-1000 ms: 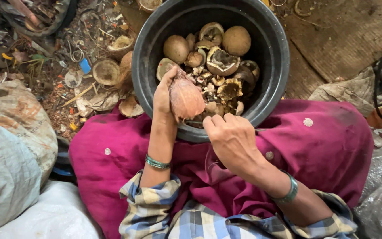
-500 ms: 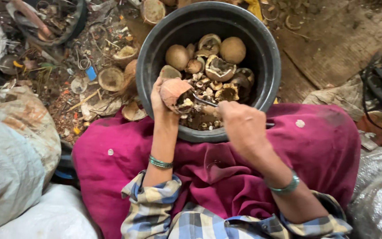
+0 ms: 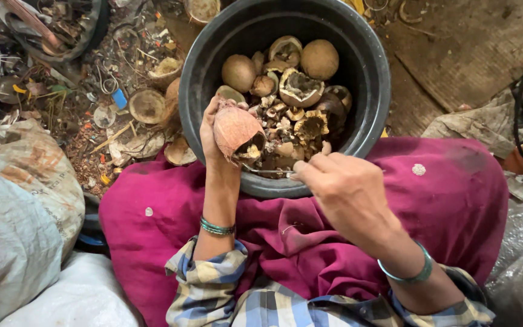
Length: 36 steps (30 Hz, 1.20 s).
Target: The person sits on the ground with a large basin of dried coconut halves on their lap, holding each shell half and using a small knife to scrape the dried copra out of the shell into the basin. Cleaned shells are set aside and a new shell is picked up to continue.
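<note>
My left hand holds a brown half fruit shell over the near rim of a black bucket. The shell's open side faces right and down. My right hand grips a thin metal tool whose tip points into the shell's opening. Inside the bucket lie several round brown fruits, split shells and pale scraped bits. The bucket rests against my magenta cloth-covered lap.
Empty shell halves and dry litter cover the ground left of the bucket. Grey-white sacks lie at the left and bottom left. Brown dirt floor and a crumpled sack are at the right, with dark cables at the far right.
The shell has turned in my left hand so its opening faces the tool. My right hand moved up from my lap to the bucket's rim, the tool tip reaching the shell.
</note>
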Tool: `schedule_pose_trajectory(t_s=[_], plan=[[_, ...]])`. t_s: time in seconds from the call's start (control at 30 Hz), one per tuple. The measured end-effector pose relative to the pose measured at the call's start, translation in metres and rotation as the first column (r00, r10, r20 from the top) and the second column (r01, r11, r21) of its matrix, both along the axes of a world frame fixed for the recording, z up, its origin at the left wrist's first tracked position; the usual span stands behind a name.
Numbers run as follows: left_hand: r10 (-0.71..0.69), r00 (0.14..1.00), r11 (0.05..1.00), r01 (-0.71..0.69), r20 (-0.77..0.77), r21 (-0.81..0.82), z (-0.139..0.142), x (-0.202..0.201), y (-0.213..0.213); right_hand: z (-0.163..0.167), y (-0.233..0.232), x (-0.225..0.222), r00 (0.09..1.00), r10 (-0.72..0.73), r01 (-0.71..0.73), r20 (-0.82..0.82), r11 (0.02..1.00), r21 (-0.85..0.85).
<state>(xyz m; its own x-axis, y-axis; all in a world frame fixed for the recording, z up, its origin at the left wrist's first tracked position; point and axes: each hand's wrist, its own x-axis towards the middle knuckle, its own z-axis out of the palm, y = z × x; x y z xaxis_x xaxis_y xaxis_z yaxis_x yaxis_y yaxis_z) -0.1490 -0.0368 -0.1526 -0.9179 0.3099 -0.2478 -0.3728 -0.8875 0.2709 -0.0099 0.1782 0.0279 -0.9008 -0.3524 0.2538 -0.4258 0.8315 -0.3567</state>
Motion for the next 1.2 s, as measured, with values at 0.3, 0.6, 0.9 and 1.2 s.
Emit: schedule_pose_trajectory(t_s=[0.3,0.6,0.9,1.2], plan=[[-0.133,0.991,0.988,0.131,-0.03,-0.081,0.027,0.011,0.007,-0.011,-0.015,0.0,0.999,0.043,-0.044,0.009,0.995,0.092],[-0.147,0.989,0.98,0.15,0.03,-0.128,0.035,0.02,0.013,-0.026,-0.038,0.006,0.995,-0.008,0.025,-0.099,0.985,0.169],[-0.101,0.994,0.995,0.101,0.033,0.0,0.011,0.019,0.016,-0.055,-0.055,-0.003,0.977,-0.129,0.146,-0.167,0.985,0.091],[-0.002,0.988,0.995,0.017,0.154,-0.096,-0.007,0.015,0.014,-0.073,-0.048,-0.013,0.968,-0.229,0.223,-0.105,0.973,-0.063]])
